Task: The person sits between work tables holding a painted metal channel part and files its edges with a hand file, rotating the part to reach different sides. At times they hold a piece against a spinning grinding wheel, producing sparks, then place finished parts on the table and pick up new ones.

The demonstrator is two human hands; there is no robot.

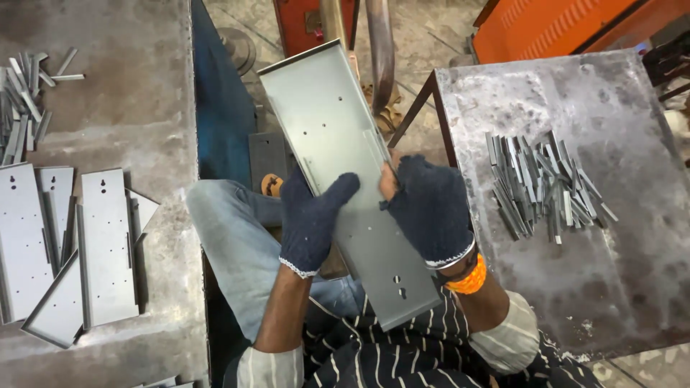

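Panel [338,144] of grey sheet metal lies over the person's lap, its long axis running away and to the left. Left hand [313,215], gloved, presses flat on it; right hand [429,208] grips its right edge, nearer the strips [539,187].

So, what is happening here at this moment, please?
A seated person holds a long grey sheet-metal panel over the lap, left hand flat on it, right hand gripping its edge. Both wear dark knit gloves. Similar panels lie on the left table, a heap of small metal strips on the right.
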